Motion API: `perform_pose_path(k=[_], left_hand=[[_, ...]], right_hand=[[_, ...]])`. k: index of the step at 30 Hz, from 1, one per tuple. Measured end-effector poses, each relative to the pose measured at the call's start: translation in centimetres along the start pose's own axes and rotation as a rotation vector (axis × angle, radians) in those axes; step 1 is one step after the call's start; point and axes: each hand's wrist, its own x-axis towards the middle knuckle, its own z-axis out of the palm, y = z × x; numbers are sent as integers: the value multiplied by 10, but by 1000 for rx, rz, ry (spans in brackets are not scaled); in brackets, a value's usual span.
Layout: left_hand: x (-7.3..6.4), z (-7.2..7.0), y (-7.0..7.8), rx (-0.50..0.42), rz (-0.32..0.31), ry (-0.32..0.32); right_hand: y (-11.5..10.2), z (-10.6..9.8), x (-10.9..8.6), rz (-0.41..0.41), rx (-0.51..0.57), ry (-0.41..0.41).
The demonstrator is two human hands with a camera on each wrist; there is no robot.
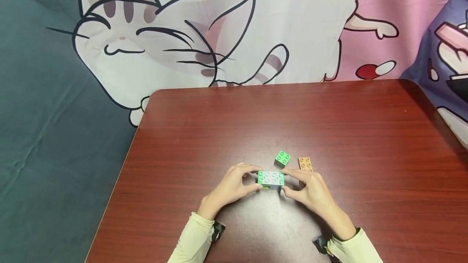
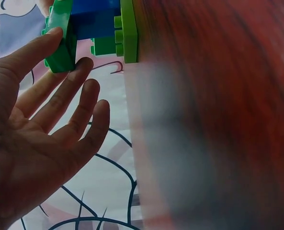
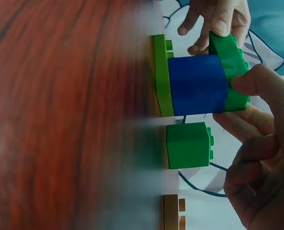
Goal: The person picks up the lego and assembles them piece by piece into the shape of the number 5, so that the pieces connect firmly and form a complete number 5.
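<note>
A small stack of building bricks stands on the table between both hands. Its top is a long green brick, over a blue brick, with a thin lime-green brick lowest, against the tabletop. My left hand pinches the left end of the green brick, thumb on the near side and fingers on the far side. The right end is pinched the same way by my right hand. In the left wrist view, the other left fingers spread away from the stack.
Just behind the stack sits a loose square green brick. A flat tan brick lies beyond my right hand, partly covered by it. The brown wooden table ends at the back against a cartoon-printed cloth.
</note>
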Motion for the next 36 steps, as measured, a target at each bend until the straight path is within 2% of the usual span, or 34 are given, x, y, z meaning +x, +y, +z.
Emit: perform_pose_path(k=[4,10,14,17,26,31,34,36], left_hand=[[0,0,1,-14,-15,1],[-1,3,1,-62,-55,-37],[-2,3,2,-99,-82,-45],[-2,3,3,-94,-92,-46],[-1,5,4,-94,-76,-45],[0,8,6,-58,-50,-39],[-1,10,7,-54,-43,-31],[-1,10,8,-51,-41,-23]], right_hand=[[0,1,1,-9,-20,10],[1,1,-2,3,-46,24],[-1,1,-1,28,-79,-3],[-5,-1,0,27,-118,-44],[-13,-7,3,57,-173,-147],[-21,-15,2,52,-287,-184],[-23,-22,3,55,-344,-179],[-20,-26,6,63,-347,-143]])
